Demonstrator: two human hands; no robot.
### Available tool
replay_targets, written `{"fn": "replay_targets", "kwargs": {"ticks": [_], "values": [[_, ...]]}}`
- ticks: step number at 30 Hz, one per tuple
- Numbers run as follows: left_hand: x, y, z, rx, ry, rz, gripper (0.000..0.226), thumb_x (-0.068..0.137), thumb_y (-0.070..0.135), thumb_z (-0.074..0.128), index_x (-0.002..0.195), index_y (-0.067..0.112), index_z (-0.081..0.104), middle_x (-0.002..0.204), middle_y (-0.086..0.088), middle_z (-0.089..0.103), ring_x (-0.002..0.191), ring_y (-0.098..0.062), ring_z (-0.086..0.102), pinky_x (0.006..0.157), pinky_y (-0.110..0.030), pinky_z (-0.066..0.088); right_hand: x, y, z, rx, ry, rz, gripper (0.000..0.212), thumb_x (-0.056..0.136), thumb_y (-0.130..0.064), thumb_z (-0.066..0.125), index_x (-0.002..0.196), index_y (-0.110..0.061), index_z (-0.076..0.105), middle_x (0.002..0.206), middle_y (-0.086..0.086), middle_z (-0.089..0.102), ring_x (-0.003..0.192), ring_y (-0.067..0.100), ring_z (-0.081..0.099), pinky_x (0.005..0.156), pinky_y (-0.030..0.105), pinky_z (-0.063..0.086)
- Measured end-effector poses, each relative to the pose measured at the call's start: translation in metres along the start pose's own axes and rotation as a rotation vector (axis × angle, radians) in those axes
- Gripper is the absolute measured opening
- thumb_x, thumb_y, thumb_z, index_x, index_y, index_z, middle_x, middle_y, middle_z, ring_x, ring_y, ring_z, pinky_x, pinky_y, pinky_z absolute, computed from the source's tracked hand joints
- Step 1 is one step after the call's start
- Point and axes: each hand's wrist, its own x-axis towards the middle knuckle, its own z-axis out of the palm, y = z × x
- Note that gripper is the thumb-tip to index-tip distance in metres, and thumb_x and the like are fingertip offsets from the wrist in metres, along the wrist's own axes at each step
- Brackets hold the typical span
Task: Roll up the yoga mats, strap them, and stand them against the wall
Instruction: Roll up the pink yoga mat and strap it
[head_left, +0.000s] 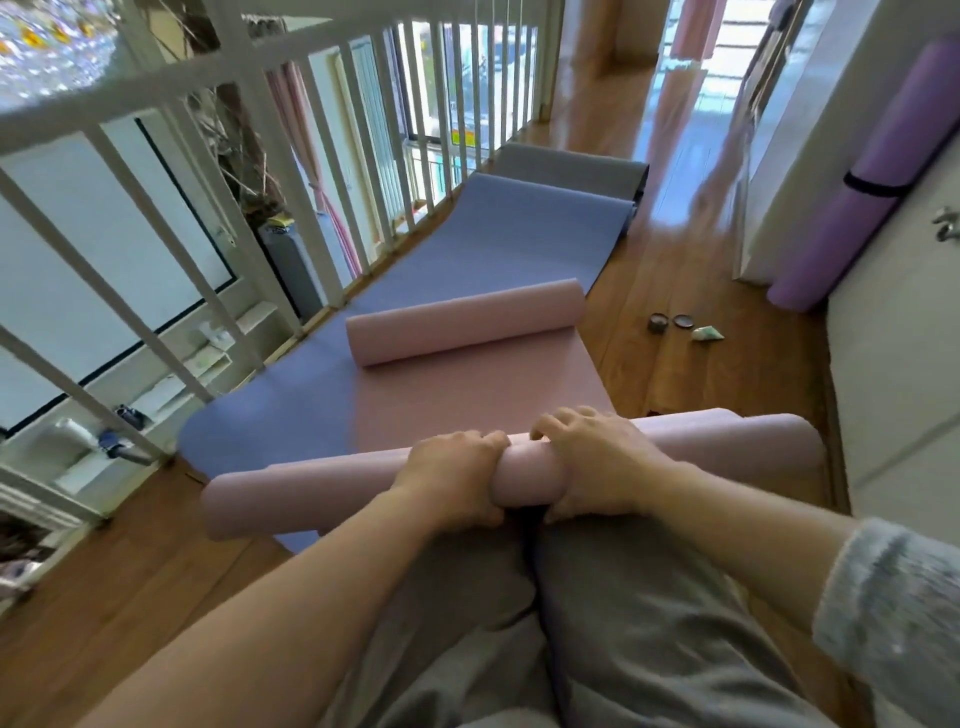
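Floor: glossy brown wood floor (670, 358) running from the bottom left of the frame to the sunlit top centre.
Room: a landing edged by a white railing (218, 171) of slanted bars across the upper left; a white wall (893, 332) fills the right edge.
Pink mat: a matte pink mat (483, 389) lies mid-frame on top of the blue one, rolled at both ends; the far roll sits at centre, the near roll crosses the lower middle of the frame.
Blue mat: a flat blue-violet mat (498, 228) stretches from lower left toward the top centre, beside the railing.
Grey mat: a grey mat (571, 163) lies at the blue mat's far end, top centre.
Purple mat: a rolled purple mat (872, 197), smooth and cylindrical, stands leaning on the wall at upper right, ringed by a black strap (878, 184).
Small things: two small round dishes (670, 321) and a pale wedge-shaped object sit on the floor right of centre; what the dishes hold cannot be told.
Left hand: the left hand (457, 470) is curled over the near pink roll, its grip pressed down on the foam.
Right hand: the right hand (597, 462) is wrapped around the same roll just beside the left, fingers over the top, thumb beneath.
Clothing: grey trousers fill the bottom; a fuzzy pale blue sleeve (893, 613) at lower right.
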Motion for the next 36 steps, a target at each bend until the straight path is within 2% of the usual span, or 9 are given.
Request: {"fn": "replay_targets", "kwargs": {"ticks": [3,6,9,18,21,26,30,34,36], "values": [[0.004,-0.006,-0.009,-0.032,-0.080,0.025,0.058,0.068,0.044,0.071,0.121,0.033,0.051,0.110,0.004,0.064,0.100,-0.022,0.060,0.075,-0.032,0.047,-0.019,-0.003,0.022,-0.114,0.366,-0.081,0.053,0.061,-0.041,0.078,0.105,-0.018,0.060,0.091,0.002,0.067,0.079,0.025,0.065,0.066,0.036,0.052],[0.009,-0.009,-0.015,-0.100,-0.155,0.011,0.053,0.067,0.044,0.073,0.115,0.034,0.053,0.106,0.007,0.064,0.099,-0.020,0.059,0.077,-0.032,0.048,-0.011,-0.007,0.003,-0.073,0.190,-0.035,0.043,0.072,-0.037,0.069,0.107,-0.018,0.054,0.097,0.001,0.065,0.086,0.024,0.064,0.067,0.030,0.043],[0.002,0.000,-0.013,-0.004,-0.053,-0.002,0.057,0.069,0.041,0.071,0.119,0.029,0.048,0.111,0.005,0.059,0.103,-0.020,0.058,0.080,-0.036,0.049,-0.012,-0.006,-0.013,-0.099,0.113,-0.035,0.046,0.075,-0.039,0.066,0.112,-0.018,0.049,0.106,0.000,0.064,0.092,0.023,0.064,0.073,0.033,0.048],[-0.044,0.024,-0.095,0.138,0.318,0.054,0.058,0.076,0.038,0.068,0.126,0.026,0.042,0.114,0.003,0.056,0.099,-0.019,0.058,0.076,-0.032,0.042,-0.049,-0.014,-0.106,-0.168,0.255,-0.109,0.044,0.076,-0.044,0.066,0.109,-0.021,0.047,0.092,-0.006,0.060,0.072,0.012,0.051,0.064,0.025,0.041],[-0.072,0.037,-0.082,0.165,0.272,0.066,0.057,0.077,0.040,0.065,0.127,0.026,0.039,0.116,0.004,0.053,0.101,-0.019,0.056,0.080,-0.033,0.043,-0.077,-0.026,-0.096,-0.177,0.234,-0.150,0.038,0.076,-0.043,0.063,0.101,-0.022,0.042,0.089,-0.007,0.058,0.075,0.014,0.058,0.064,0.026,0.042],[-0.113,0.048,-0.015,0.109,0.165,0.076,0.060,0.077,0.037,0.064,0.131,0.028,0.038,0.122,0.004,0.054,0.107,-0.021,0.057,0.088,-0.036,0.044,-0.107,-0.047,-0.046,-0.041,0.033,-0.152,0.043,0.081,-0.041,0.063,0.115,-0.022,0.046,0.105,-0.004,0.062,0.088,0.015,0.061,0.072,0.025,0.044],[-0.126,0.048,0.022,0.082,0.243,0.130,0.060,0.064,0.039,0.069,0.119,0.022,0.052,0.099,-0.002,0.066,0.080,-0.026,0.067,0.067,-0.037,0.053,-0.112,-0.047,-0.021,0.067,-0.088,-0.151,0.047,0.074,-0.045,0.066,0.112,-0.024,0.048,0.105,-0.004,0.063,0.091,0.016,0.061,0.077,0.029,0.050],[-0.110,0.046,0.006,0.098,0.085,0.125,0.068,0.073,0.045,0.070,0.133,0.030,0.041,0.126,0.005,0.052,0.113,-0.021,0.053,0.089,-0.037,0.045,-0.101,-0.040,-0.024,0.118,-0.184,-0.166,0.054,0.070,-0.048,0.073,0.112,-0.021,0.054,0.107,-0.005,0.055,0.096,0.013,0.053,0.080,0.026,0.047],[-0.098,0.042,-0.002,0.017,-0.007,0.139,0.064,0.076,0.046,0.069,0.132,0.030,0.042,0.128,0.006,0.051,0.116,-0.019,0.049,0.093,-0.039,0.045,-0.099,-0.038,-0.028,0.073,-0.171,-0.166,0.066,0.069,-0.056,0.073,0.120,-0.020,0.050,0.115,-0.003,0.047,0.105,0.014,0.044,0.086,0.025,0.040]]}}
